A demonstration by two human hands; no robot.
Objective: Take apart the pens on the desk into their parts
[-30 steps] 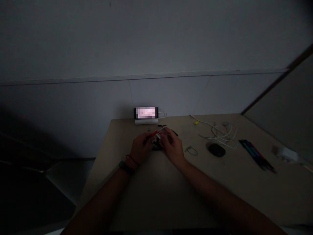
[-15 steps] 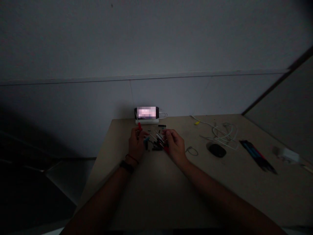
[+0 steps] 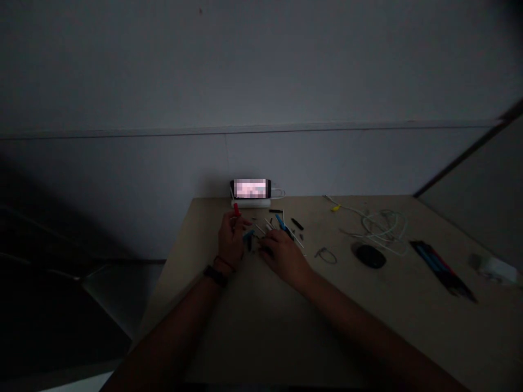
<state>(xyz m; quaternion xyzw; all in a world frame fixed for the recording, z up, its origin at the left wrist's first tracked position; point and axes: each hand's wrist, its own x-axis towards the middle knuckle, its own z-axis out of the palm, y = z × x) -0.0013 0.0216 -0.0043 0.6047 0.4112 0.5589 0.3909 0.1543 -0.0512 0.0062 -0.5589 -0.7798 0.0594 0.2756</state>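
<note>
My left hand (image 3: 231, 238) is closed around a small red pen part (image 3: 236, 209) that sticks up from its fingers. My right hand (image 3: 283, 253) is lowered over the loose parts, back of the hand up, fingers curled; whatever lies in its fingertips is hidden. Between and beyond the hands lie thin white sticks like pen refills (image 3: 268, 224), a blue and black piece (image 3: 280, 221) and another blue piece (image 3: 248, 234). Short black pieces, one a black tube (image 3: 297, 224), are scattered around them. The light is dim and small details blur.
A phone with a lit screen (image 3: 250, 189) leans at the wall on a white bar (image 3: 253, 203). To the right are a small cable loop (image 3: 326, 256), a black mouse (image 3: 370, 256), a tangled white cable (image 3: 382, 228), a bundle of pens (image 3: 441, 269) and a white adapter (image 3: 496, 269).
My right hand has let several white sticks and coloured pieces go onto the table and moved down nearer my left hand. The left still holds the red part. The view has shifted slightly left.
</note>
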